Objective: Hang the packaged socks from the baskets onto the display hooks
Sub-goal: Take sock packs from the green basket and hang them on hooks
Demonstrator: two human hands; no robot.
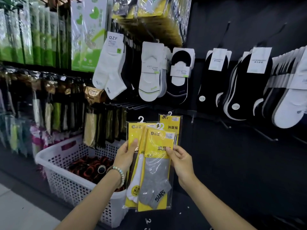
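Beside one white basket (pixel 66 180): left hand (pixel 126 153), right hand (pixel 181 161), fingers clamped on at least three yellow sock packs (pixel 156 180).

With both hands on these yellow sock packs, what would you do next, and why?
Probably lift the front grey-sock pack free with the right hand; the left hand holds the other packs, and bare hooks wait just above.

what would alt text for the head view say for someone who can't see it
The left hand and right hand hold a fan of yellow sock packs before a dark display wall, a grey sock in the front pack. Bare hooks jut out just above, white and black socks hang higher, and a white perforated basket sits lower left.
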